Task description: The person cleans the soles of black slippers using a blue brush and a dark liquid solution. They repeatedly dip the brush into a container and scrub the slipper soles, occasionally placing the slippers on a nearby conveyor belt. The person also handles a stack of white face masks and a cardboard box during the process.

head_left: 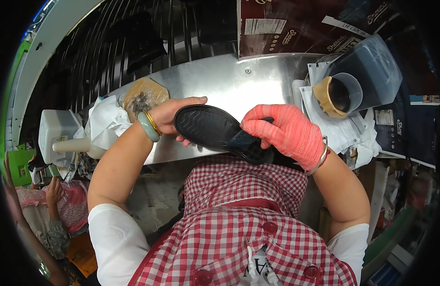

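A black shoe is held sole-up in front of my chest, over the edge of a shiny metal work surface. My left hand, bare and with a green bangle at the wrist, grips its toe end from the left. My right hand, in a red knit glove, clasps the heel end, with the fingers curled over the sole's ridged heel. My red-and-white checked apron fills the lower middle.
A clear cup of dark liquid with a tan brush collar stands at the right on papers. White cloth and a white bottle lie at the left. A brown carton stands behind. Another person sits at the lower left.
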